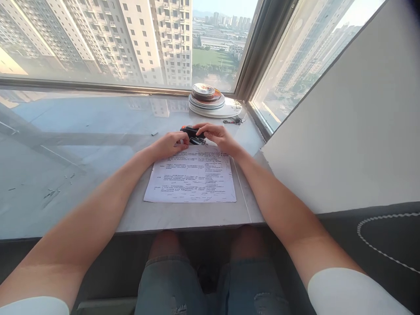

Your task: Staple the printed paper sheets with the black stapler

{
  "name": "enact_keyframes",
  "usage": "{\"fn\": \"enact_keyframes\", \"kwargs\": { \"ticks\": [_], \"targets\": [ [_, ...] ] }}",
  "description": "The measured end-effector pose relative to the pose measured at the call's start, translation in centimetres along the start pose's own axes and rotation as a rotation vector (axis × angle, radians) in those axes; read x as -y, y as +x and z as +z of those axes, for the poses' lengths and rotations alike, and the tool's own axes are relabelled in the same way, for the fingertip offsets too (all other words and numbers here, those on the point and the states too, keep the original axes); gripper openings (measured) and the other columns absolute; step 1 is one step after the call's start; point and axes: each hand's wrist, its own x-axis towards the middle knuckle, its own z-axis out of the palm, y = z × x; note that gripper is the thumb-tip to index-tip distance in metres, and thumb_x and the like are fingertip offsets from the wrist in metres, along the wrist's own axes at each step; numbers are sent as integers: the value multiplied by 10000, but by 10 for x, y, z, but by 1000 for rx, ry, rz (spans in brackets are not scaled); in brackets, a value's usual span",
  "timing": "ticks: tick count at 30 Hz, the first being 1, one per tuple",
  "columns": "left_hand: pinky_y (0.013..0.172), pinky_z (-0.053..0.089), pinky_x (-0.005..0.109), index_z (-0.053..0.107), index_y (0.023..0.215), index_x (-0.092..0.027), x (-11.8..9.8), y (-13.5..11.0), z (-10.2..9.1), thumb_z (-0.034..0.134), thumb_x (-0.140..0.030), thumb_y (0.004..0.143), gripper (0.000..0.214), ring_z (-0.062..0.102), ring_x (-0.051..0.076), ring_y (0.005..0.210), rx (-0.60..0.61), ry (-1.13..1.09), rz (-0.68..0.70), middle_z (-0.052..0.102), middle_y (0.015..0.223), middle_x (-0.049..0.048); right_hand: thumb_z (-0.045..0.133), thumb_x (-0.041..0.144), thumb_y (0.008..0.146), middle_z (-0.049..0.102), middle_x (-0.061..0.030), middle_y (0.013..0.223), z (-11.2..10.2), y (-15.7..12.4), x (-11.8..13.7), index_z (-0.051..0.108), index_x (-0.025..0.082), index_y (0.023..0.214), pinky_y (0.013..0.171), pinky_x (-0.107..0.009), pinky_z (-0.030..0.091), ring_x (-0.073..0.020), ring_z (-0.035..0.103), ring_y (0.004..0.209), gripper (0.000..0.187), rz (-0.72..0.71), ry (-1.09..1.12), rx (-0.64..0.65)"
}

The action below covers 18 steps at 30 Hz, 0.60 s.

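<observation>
A sheet of printed paper [190, 179] lies on the pale windowsill, with several thin dark slivers scattered over it. Just beyond its far edge is a small black object with an orange end [188, 129], partly covered by my fingers, and its kind is unclear. Shiny metallic parts [197, 141] show below it. My right hand [215, 134] has its thumb and fingers closed on the black object from the right. On the left, my left hand [172, 144] rests over the paper's far corner, fingers curled against the object's near side. What they pinch is hidden.
Stacked plates [207, 103] stand in the window corner, with a dark cord or keyring-like item [234, 121] in front. More slivers [52, 191] lie on the sill [108, 118] at left. A white wall [334, 131] bounds the right side, and a beaded cord [359, 232] hangs below.
</observation>
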Motion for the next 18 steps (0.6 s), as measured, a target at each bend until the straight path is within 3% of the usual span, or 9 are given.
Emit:
{"fn": "enact_keyframes", "kwargs": {
  "ticks": [8, 14, 18],
  "targets": [
    [767, 508, 350, 546, 887, -213, 6, 2, 0, 769, -443, 869, 321, 579, 184, 806, -125, 27, -57, 619, 941, 37, 675, 546, 1009, 679, -56, 1461, -2, 0, 2, 784, 282, 1004, 1183, -516, 502, -280, 628, 1332, 286, 15, 34, 20],
    [801, 576, 382, 534, 1253, -260, 6, -2, 3, 859, -464, 819, 579, 612, 156, 830, -208, 6, -182, 533, 1299, 72, 691, 582, 993, 694, -64, 1449, -3, -2, 5, 789, 268, 1013, 1181, -513, 495, -281, 632, 1326, 330, 45, 95, 42],
    [901, 598, 436, 515, 1453, -342, 4, -3, 2, 826, -446, 878, 662, 633, 177, 899, -170, 48, -137, 481, 1414, 86, 700, 620, 985, 714, -70, 1424, -4, -2, 1, 783, 284, 1147, 1132, -474, 534, -270, 647, 1304, 382, 31, 103, 58]
  ]
}}
